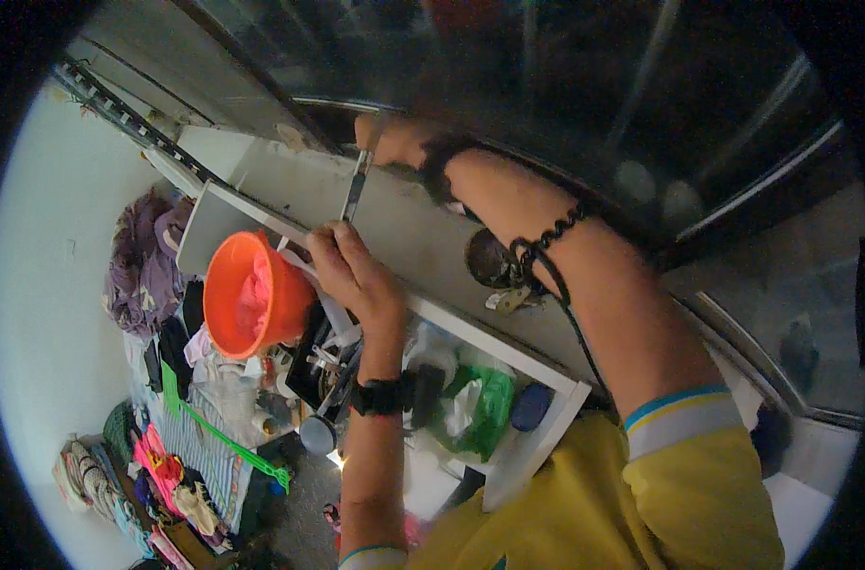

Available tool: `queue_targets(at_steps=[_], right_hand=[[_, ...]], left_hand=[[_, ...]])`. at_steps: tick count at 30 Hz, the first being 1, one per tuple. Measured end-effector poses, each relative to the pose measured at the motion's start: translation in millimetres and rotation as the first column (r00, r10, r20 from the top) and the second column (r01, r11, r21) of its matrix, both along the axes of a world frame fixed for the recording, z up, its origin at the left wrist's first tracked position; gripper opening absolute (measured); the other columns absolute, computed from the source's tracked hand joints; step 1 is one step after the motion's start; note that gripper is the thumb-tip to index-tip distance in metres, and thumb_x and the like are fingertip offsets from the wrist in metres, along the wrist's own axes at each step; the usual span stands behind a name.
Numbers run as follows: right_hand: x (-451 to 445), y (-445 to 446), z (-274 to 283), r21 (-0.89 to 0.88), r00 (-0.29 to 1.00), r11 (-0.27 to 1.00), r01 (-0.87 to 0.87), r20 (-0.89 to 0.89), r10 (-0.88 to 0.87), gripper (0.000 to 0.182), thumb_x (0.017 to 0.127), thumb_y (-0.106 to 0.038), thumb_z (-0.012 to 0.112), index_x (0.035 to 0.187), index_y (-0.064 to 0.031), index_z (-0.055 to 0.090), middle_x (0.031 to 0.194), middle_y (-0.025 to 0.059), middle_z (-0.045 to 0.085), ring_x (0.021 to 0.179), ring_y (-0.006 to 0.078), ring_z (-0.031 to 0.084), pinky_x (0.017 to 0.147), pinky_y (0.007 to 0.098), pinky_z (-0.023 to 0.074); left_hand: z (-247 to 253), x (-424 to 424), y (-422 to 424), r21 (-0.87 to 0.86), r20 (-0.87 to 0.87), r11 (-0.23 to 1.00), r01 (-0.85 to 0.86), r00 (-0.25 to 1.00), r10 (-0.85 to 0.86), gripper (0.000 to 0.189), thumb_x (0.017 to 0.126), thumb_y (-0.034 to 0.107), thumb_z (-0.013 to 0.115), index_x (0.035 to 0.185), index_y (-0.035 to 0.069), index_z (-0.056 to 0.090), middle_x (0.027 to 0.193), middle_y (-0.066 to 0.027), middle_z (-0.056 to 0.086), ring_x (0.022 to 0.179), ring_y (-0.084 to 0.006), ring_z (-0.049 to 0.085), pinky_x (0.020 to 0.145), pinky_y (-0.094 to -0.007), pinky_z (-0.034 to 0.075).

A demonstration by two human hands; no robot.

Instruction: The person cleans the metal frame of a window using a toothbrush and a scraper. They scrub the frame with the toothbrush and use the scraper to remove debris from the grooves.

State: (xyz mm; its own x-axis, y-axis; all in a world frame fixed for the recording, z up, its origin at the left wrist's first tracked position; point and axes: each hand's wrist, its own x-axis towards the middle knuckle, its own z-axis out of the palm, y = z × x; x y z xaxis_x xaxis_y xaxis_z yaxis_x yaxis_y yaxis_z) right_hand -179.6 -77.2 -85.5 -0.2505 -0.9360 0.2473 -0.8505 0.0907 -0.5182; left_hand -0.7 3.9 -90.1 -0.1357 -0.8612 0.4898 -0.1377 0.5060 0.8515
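Observation:
My left hand [358,274], with a dark watch at the wrist, pinches the near end of a narrow metal strip [356,189]. That hand rests at the edge of a pale sill [425,224]. Across the sill, my right hand [397,141] is at the strip's far end, close to a dark window pane [532,92]. Its fingers are partly blurred, but they appear closed around the strip. The strip spans the sill between both hands; whether it bears markings is too blurred to tell. A black coiled cord [554,231] loops around my right forearm.
A round dark object [488,258] and small scraps lie on the sill under my right forearm. Below the sill, an orange bucket [236,296] stands beside an open-topped white compartment holding a green plastic bag [486,406]. Clothes [144,263] and a green fly swatter [226,436] lie at left.

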Motion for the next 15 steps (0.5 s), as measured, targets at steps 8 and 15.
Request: queue_targets(at_steps=[8, 15], right_hand=[[-49.9, 38.8, -15.7, 0.400, 0.941, 0.890, -0.220, -0.154, 0.302, 0.018, 0.079, -0.009, 0.051, 0.083, 0.0005, 0.066, 0.071, 0.0182, 0.061, 0.064, 0.0292, 0.055, 0.059, 0.0429, 0.0447], [-41.4, 181.7, 27.7, 0.548, 0.891, 0.783, -0.293, -0.141, 0.432, 0.019, 0.085, -0.008, 0.052, 0.096, -0.0064, 0.067, 0.062, 0.0167, 0.055, 0.055, 0.0283, 0.050, 0.054, 0.0418, 0.0427]], left_hand=[[1.1, 4.3, -1.3, -0.142, 0.027, 0.990, -0.010, 1.000, 0.014, 0.023, 0.094, 0.020, 0.043, 0.085, -0.001, 0.047, 0.072, -0.0100, 0.044, 0.067, -0.0194, 0.041, 0.062, -0.0315, 0.036], [-12.5, 11.6, -14.3, -0.169, -0.030, 0.985, -0.046, 0.999, 0.042, 0.023, 0.093, 0.019, 0.045, 0.086, -0.002, 0.050, 0.075, -0.0168, 0.051, 0.067, -0.0269, 0.049, 0.064, -0.0361, 0.040]])
